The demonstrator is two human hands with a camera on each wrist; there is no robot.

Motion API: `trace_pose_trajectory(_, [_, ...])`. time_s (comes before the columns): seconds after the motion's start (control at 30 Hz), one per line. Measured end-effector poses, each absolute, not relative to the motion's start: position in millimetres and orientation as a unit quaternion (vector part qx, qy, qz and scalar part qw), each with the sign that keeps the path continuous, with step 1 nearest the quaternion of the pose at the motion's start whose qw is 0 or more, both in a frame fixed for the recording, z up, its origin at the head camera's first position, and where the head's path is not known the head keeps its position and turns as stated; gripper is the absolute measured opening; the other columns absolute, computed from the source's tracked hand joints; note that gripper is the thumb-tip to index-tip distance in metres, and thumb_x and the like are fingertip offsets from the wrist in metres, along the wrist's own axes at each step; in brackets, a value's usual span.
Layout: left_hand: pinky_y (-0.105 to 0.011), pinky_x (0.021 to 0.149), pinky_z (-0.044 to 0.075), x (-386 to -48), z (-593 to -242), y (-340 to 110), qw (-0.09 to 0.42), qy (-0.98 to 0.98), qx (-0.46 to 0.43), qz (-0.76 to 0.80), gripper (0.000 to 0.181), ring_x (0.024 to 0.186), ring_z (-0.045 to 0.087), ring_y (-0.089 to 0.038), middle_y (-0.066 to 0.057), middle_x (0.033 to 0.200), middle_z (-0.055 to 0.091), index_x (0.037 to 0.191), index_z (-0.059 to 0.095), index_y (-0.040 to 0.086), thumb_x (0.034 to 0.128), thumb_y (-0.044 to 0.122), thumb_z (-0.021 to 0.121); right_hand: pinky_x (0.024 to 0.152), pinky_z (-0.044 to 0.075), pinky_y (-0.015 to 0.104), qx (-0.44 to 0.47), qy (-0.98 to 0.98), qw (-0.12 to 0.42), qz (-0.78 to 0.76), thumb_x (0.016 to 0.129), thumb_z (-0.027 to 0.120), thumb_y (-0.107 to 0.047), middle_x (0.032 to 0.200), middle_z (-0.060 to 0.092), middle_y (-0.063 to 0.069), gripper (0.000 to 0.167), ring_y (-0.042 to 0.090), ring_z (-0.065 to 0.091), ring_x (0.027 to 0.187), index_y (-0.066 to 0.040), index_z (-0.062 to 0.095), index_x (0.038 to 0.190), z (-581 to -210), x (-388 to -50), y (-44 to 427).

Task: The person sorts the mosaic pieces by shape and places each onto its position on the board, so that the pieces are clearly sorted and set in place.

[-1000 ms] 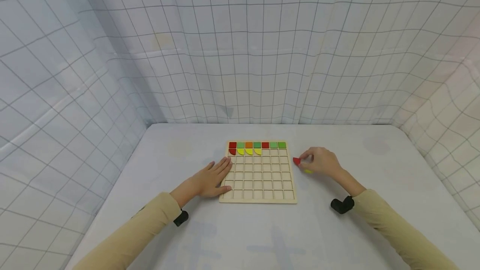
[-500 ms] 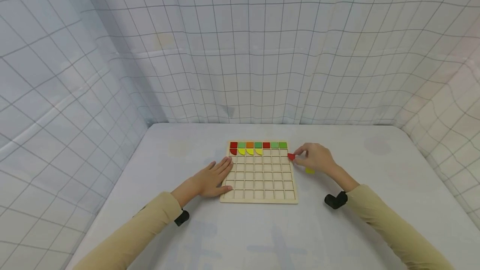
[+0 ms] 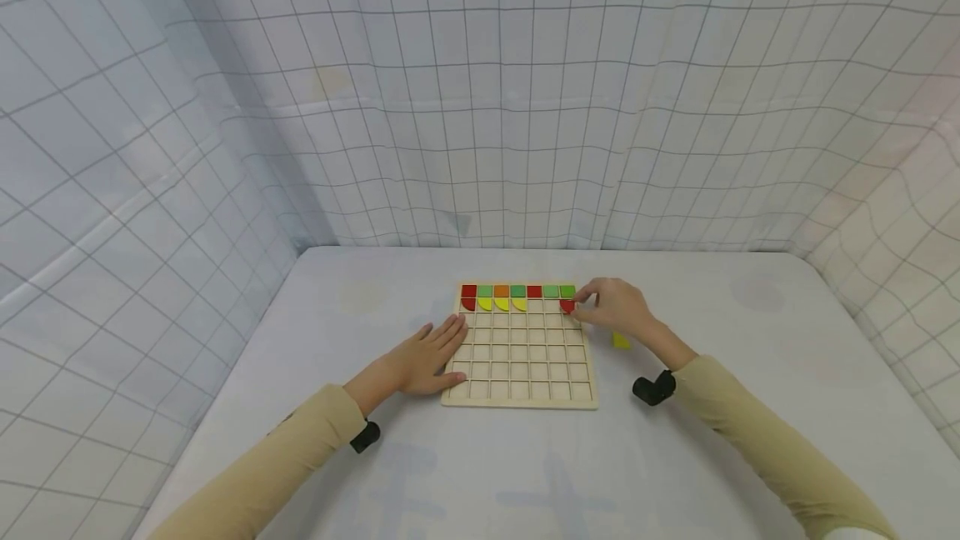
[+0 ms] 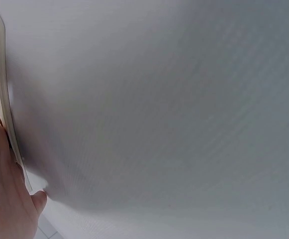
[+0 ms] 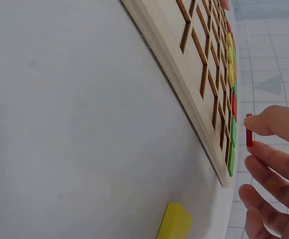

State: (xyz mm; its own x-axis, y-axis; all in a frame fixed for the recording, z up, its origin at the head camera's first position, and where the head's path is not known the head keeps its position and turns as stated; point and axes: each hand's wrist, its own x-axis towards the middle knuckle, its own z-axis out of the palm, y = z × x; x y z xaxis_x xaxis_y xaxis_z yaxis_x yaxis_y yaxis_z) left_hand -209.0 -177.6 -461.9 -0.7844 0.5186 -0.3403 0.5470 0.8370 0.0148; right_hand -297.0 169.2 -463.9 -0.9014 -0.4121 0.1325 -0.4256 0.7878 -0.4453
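Note:
A wooden grid board (image 3: 521,403) lies flat on the white table. Coloured square tiles fill its far row. In the second row sit a dark red quarter-circle tile (image 3: 468,304) and several yellow quarter-circle tiles (image 3: 502,304). With straight fingers my left hand (image 3: 423,359) rests on the board's left edge. Thumb and forefinger of my right hand (image 3: 621,307) pinch a red quarter-circle tile (image 3: 567,307) over the right end of the second row. In the right wrist view this red tile (image 5: 249,130) appears edge-on, and the other fingers are loosely bent.
A yellow tile (image 3: 621,341) lies on the table right of the board, below my right hand. Sheets with a grid pattern (image 3: 540,148) hang behind the table and along both sides. Each wrist carries a black camera mount (image 3: 654,388).
My right hand has carried the red tile left and away from me, from beside the board to over its second row. More of the yellow tile shows now. The left hand stays put.

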Motion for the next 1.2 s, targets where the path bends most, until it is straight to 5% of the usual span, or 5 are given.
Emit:
trace_pose_trajectory(0.4, [-0.051, 0.120, 0.014, -208.4, -461.4, -176.5, 0.168, 0.943, 0.283, -0.042, 0.085, 0.151, 0.000, -0.024, -0.009, 0.163, -0.001, 0.155, 0.007, 0.006, 0.0967, 0.063, 0.032, 0.051, 0.041, 0.023, 0.232, -0.943, 0.006, 0.236, 0.080, 0.075, -0.036, 0.095, 0.074, 0.004, 0.026, 0.012, 0.056, 0.066, -0.014, 0.077, 0.093, -458.1, -305.8, 149.4])
trace_pose_trajectory(0.87, [-0.051, 0.120, 0.016, -208.2, -459.7, -176.2, 0.170, 0.943, 0.284, -0.036, 0.084, 0.151, 0.001, -0.026, -0.011, 0.163, 0.001, 0.155, 0.009, 0.004, 0.0974, 0.061, 0.034, 0.060, 0.047, 0.025, 0.236, -0.945, -0.017, 0.224, 0.081, 0.076, -0.035, 0.106, 0.073, 0.007, 0.029, 0.021, 0.066, 0.090, -0.012, 0.077, 0.099, -459.3, -311.4, 130.0])
trace_pose_trajectory(1.2, [-0.051, 0.120, 0.016, -208.6, -463.2, -176.5, 0.169, 0.944, 0.283, -0.034, 0.084, 0.151, 0.000, -0.024, -0.009, 0.163, 0.000, 0.155, 0.008, 0.006, 0.0971, 0.062, 0.033, 0.054, 0.041, 0.021, 0.236, -0.949, -0.027, 0.207, 0.081, 0.074, -0.037, 0.107, 0.073, 0.006, 0.030, 0.013, 0.060, 0.077, -0.013, 0.077, 0.100, -460.4, -312.5, 121.4])
